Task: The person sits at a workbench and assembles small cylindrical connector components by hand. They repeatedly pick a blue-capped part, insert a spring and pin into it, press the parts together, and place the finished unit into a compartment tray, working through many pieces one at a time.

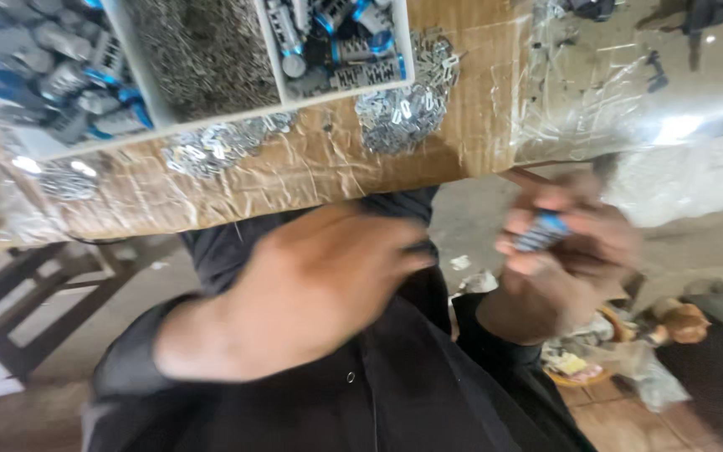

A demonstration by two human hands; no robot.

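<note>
Below the table edge (294,197), the blurred left hand (320,285) hangs palm-down over a dark lap, its finger state impossible to tell, while the right hand (562,251) pinches 1 small grey-and-blue part (541,233), long axis tilted up to the right, near the open floor (470,218).

Right hand (566,251) at mid-right has its fingers (537,201) pinching a small grey-blue part (541,233); blurry left hand (311,285) sits center, under the cardboard-covered worktop (311,167).
</note>
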